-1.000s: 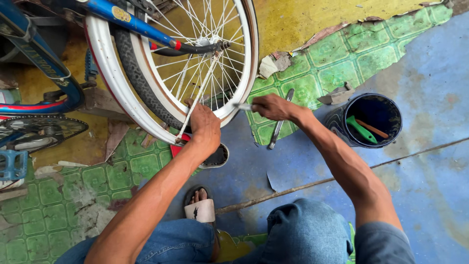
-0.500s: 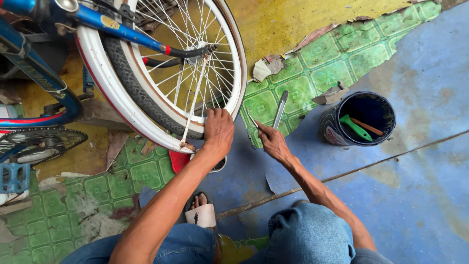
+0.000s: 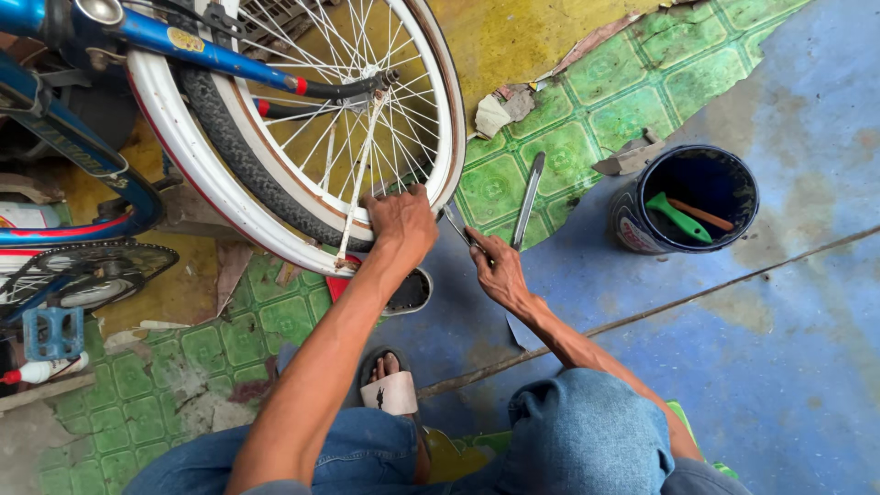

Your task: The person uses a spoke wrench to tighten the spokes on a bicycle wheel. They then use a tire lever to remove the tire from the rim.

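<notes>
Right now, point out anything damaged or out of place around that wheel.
The green patterned floor covering is torn and peeling, baring yellow floor beneath. The black tyre sits loose inside the white rim instead of seated on it. A metal bar lies loose on the floor.

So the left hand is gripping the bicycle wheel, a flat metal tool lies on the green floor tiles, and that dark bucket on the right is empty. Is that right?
Not quite: in the head view the dark bucket is not empty; it holds a green-handled tool and a thin brown stick. The rest stands: the left hand grips the bicycle wheel, and the flat metal tool lies on the green floor tiles.
</notes>
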{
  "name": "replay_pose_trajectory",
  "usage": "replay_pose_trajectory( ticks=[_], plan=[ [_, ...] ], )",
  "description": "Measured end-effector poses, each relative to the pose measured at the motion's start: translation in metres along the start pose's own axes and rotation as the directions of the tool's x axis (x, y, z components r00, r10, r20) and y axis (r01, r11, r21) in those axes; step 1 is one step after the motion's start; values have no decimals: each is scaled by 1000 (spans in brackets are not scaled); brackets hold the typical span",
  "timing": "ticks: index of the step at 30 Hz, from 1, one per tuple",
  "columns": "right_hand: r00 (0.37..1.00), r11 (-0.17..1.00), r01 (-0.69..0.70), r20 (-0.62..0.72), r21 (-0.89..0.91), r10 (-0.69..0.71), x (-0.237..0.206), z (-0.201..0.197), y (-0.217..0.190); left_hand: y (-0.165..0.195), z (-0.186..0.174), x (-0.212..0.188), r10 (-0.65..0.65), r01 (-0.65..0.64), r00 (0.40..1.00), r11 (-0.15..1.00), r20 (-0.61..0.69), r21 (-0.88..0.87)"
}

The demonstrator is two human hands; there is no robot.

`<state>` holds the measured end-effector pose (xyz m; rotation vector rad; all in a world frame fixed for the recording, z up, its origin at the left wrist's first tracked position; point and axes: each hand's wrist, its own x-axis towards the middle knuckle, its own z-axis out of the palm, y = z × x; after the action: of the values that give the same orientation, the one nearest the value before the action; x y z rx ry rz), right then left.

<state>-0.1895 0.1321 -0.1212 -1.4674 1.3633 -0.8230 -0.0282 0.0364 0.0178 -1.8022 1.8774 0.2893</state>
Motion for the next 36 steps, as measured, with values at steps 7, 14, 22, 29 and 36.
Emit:
replay_pose_trajectory(
  ticks=[7,14,22,29,36],
  plan=[
    [998,998,59,-36,5,-59,16,9,5,2,5,11,-38,38,999,999,23,-23],
    [994,995,97,-61,21,-95,12,11,13,7,13,18,-44,42,997,998,-59,-37],
    [995,995,95,-41,42,-93,15,7,8,10,13,15,-80,70,990,994,-113,-87],
    [976,980,185,-132,76,-174,11,13,9,11,13,13,-43,35,987,998,-157,-53],
    [978,980,166,-146,109,-150,9,17,11,9,20,15,-40,33,990,998,-132,-52]
  ],
)
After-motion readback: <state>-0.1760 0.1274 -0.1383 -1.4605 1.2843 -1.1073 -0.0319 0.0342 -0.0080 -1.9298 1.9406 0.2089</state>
